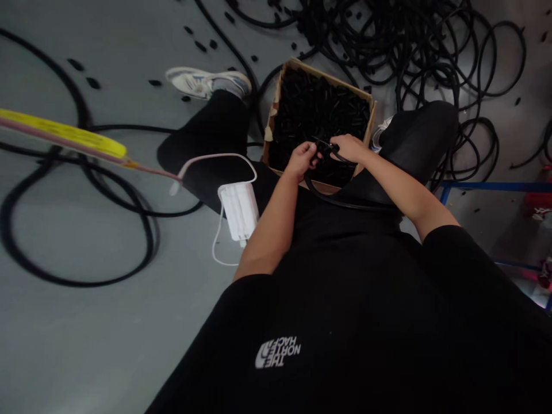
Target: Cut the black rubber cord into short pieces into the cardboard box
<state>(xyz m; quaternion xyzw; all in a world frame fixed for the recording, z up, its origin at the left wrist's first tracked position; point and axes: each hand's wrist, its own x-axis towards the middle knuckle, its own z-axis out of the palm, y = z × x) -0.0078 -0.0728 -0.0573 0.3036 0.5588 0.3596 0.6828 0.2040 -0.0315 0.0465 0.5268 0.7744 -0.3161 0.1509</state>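
Note:
My left hand (304,158) is closed in a pinch on a black hose (332,200), which curves down from it across my lap. Just to its right, my right hand (348,148) is wrapped round a dark hand tool (321,141) that resembles scissors; its slim end points at the left fingers. Both hands are over an open cardboard box (272,118) between my legs. Short black tube pieces (319,106) fill the box. Exactly where the tool meets the hose is too dark to make out.
Tangled black hose (388,40) lies behind the box, and wide hose loops (149,241) are at the left. Small black pieces (93,83) are scattered on the floor. A white power bank (238,211) with a cable hangs by my left arm. A blue frame (495,186) stands right.

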